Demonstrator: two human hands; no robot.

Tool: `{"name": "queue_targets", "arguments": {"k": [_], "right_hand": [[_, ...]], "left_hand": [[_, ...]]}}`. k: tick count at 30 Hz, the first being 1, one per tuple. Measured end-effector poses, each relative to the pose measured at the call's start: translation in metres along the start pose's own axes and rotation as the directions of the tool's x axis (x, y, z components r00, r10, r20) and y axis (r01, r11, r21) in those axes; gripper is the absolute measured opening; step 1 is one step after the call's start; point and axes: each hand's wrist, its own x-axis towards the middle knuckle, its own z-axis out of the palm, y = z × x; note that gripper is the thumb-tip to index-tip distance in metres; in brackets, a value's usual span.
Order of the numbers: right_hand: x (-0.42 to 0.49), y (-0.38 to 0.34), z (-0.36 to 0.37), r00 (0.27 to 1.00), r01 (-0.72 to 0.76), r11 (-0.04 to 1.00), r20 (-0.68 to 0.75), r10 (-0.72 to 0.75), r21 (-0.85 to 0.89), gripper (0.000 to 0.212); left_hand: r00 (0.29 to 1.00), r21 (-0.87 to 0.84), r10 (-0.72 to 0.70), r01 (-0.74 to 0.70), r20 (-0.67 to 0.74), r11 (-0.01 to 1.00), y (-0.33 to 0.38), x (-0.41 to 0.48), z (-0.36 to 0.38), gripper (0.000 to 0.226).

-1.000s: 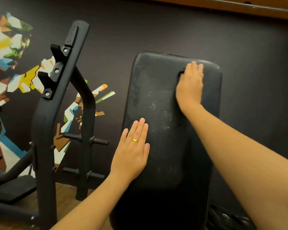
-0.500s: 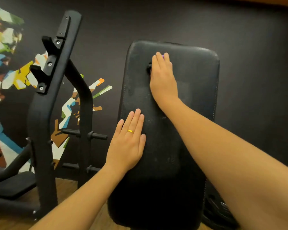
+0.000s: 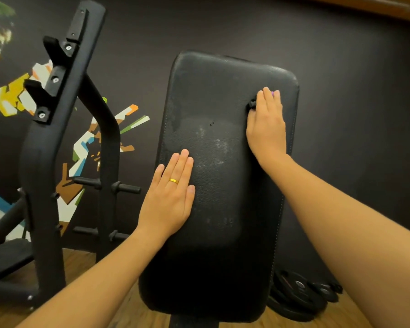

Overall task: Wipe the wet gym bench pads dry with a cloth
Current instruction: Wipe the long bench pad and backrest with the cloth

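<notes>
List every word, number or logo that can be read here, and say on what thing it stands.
No text can be read.
Wall mural: coloured shapes only; one pale mark near the orange dashes is too blurred.
Weight plates: markings too dark and small.
Bench pad: no label shows.

Pad [image 3: 223, 162] face: bare run down the centre and out to the far-left corner. Left hand [image 3: 171, 197] lies flat on the near-left edge, and right hand [image 3: 266, 129] presses on the far-right edge.

Left of pad: narrow gap, then rack upright [image 3: 45, 162], with pegs [image 3: 126, 187] jutting toward the pad.

Right: open floor, with weight plates [image 3: 298, 297] near the pad base.
</notes>
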Motion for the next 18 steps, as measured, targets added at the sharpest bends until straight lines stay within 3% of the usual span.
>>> {"name": "queue_targets", "arguments": {"k": [6, 14, 18], "right_hand": [[-0.023, -0.006, -0.001, 0.999, -0.03, 0.997, -0.017, 0.031, 0.071, 0.056], [-0.021, -0.008, 0.0, 0.995, -0.102, 0.995, -0.022, 0.102, 0.016, 0.034], [-0.023, -0.002, 0.004, 0.998, -0.052, 0.998, -0.019, 0.053, 0.022, 0.054]], "left_hand": [[1.0, 0.024, 0.012, -0.012, -0.009, 1.0, 0.0, 0.0, 0.001, 0.062], [1.0, 0.031, 0.008, -0.008, -0.011, 1.0, -0.001, 0.0, 0.002, 0.062], [1.0, 0.035, 0.009, -0.008, -0.008, 0.999, -0.002, 0.0, 0.004, 0.062]]}}
